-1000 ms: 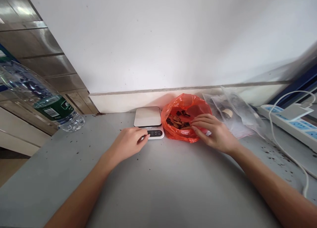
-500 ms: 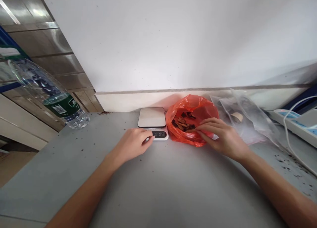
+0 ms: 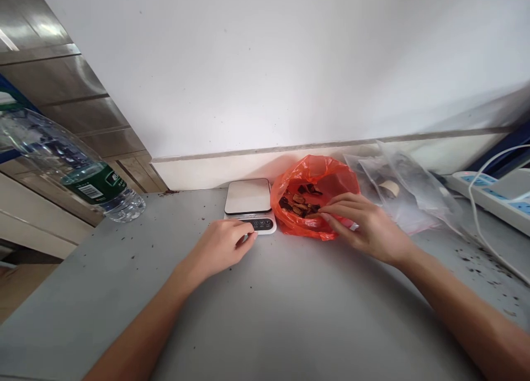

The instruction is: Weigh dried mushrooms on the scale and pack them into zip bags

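Note:
My left hand point(image 3: 226, 245) lies at the front left of a small white kitchen scale point(image 3: 248, 196), its curled fingers covering part of the dark button panel. Thumb and forefinger come together there, with nothing visible between them. Beside the scale stands an open red plastic bag point(image 3: 290, 185) holding several dried brown pieces point(image 3: 300, 205). Over the near right rim of the bag reaches my right hand point(image 3: 364, 221), its thumb and fingertips pinched at one brown piece point(image 3: 313, 215). The scale's plate is bare.
A large clear bottle with a green label point(image 3: 99, 182) stands on the left of the grey table point(image 3: 256, 326). Clear plastic bags point(image 3: 409, 199) lie right of the red bag. Farther right are a white power strip point(image 3: 492, 199) and its cable point(image 3: 476, 215). Dark crumbs dot the surface.
The whole view has shifted slightly, so things sit a little farther left. Both hands keep nearly the same places, the left at the scale and the right at the bag.

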`<state>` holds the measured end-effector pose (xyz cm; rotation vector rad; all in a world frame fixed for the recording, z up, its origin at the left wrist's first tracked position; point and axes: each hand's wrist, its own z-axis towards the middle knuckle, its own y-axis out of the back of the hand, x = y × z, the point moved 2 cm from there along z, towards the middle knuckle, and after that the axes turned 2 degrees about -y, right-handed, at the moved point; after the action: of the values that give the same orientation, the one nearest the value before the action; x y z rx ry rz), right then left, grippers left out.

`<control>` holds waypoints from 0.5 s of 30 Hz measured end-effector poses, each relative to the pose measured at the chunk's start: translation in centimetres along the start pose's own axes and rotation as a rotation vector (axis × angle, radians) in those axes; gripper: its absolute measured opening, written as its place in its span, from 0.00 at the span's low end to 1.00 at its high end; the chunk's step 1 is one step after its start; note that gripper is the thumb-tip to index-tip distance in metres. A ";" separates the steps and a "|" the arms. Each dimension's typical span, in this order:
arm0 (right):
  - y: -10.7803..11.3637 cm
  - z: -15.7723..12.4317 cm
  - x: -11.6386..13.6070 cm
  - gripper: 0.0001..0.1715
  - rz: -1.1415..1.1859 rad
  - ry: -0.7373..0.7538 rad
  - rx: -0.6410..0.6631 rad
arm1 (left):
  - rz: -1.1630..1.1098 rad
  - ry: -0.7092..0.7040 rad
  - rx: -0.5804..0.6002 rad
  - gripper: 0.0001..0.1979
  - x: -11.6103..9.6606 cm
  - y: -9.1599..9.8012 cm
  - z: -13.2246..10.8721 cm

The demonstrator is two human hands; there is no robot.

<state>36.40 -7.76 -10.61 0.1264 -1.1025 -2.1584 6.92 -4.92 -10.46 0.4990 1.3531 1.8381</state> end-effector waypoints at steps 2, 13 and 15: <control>0.0 0.0 0.0 0.16 0.001 -0.006 0.018 | -0.007 0.005 -0.004 0.18 -0.1 -0.1 0.0; 2.0 -0.1 -0.5 0.15 -0.224 -0.146 -0.411 | 0.078 -0.287 -0.217 0.15 -2.6 0.0 1.0; 3.0 -0.6 -1.4 0.15 -0.358 -0.271 -0.592 | 0.082 -0.332 -0.225 0.15 -3.7 -0.1 2.4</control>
<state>39.27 -8.47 -9.03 -0.2650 -0.5587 -2.7974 10.89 -6.28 -9.23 0.7114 0.9047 1.8478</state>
